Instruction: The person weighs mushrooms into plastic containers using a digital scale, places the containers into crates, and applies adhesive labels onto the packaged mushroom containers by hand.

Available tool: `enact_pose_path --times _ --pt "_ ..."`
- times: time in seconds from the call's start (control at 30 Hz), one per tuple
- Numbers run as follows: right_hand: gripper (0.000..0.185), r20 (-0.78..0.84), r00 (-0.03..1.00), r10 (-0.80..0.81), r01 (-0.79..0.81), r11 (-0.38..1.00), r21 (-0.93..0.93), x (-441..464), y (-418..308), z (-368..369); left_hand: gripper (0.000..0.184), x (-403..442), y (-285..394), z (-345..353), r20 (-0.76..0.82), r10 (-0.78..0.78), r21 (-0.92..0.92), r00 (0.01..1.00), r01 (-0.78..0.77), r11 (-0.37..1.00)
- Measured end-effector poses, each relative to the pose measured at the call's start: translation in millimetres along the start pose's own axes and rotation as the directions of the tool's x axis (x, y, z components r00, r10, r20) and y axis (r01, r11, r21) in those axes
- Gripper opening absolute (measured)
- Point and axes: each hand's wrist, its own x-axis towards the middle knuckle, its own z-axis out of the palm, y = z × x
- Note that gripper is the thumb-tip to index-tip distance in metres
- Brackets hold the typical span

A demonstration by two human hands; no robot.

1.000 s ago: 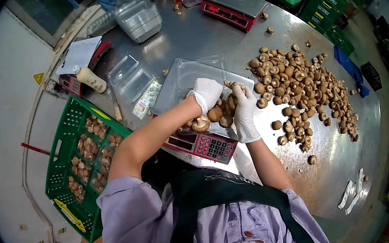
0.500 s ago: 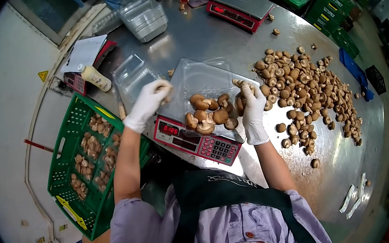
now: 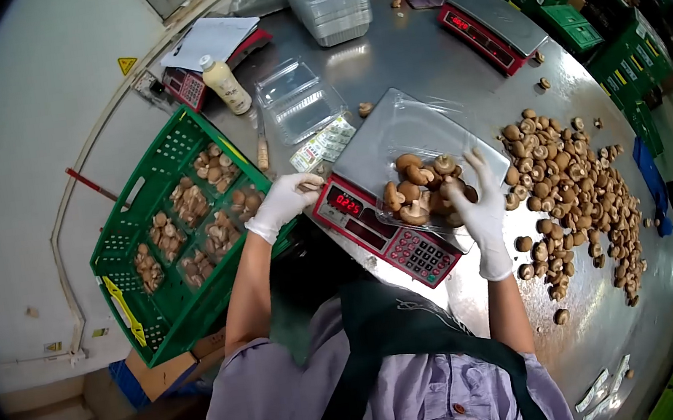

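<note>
My right hand [image 3: 480,212], in a white glove, is over the right side of a clear plastic tray [image 3: 393,218], its fingers apart and close to the shiitake mushrooms [image 3: 412,191] in it. The tray rests on the metal plate of a red scale [image 3: 386,233], whose display appears to read 0.225. My left hand [image 3: 283,207], also gloved, is beside the scale's left corner. Its fingers are bent together, and whatever may be between them cannot be made out. Behind it lies a sheet of printed labels [image 3: 324,144].
Loose mushrooms [image 3: 577,195] spread across the table on the right. At left stands a green crate [image 3: 115,239] with several packed trays. Behind are an open clear container [image 3: 301,104], a bottle [image 3: 225,84], a knife [image 3: 262,147], stacked containers [image 3: 332,11] and another scale [image 3: 491,28].
My right hand has opened and let go of mushrooms into the tray. My left hand has moved down toward the scale's corner, uncovering the labels. The view has shifted, and the scale reading rose.
</note>
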Motion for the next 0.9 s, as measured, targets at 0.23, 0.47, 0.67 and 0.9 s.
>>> enact_pose_path --times 0.23,0.47,0.67,0.9 --pt "0.039 -0.110 0.921 0.375 -0.347 0.914 0.208 -26 47 -57 0.016 8 5 -15 -0.354 0.278 0.617 0.893 0.000 0.787" --pt "0.031 -0.230 0.877 0.423 -0.367 0.896 0.249 -59 86 -89 0.039 37 31 -12 -0.485 0.378 0.393 0.789 -0.189 0.900" --pt "0.028 -0.206 0.863 0.462 -0.387 0.865 0.318 -77 92 -92 0.016 70 53 10 -0.473 0.165 0.296 0.866 -0.021 0.955" --pt "0.026 -0.139 0.895 0.424 -0.380 0.888 0.259 -58 67 -76 0.040 123 38 56 -0.271 0.073 -0.073 0.960 -0.096 0.993"
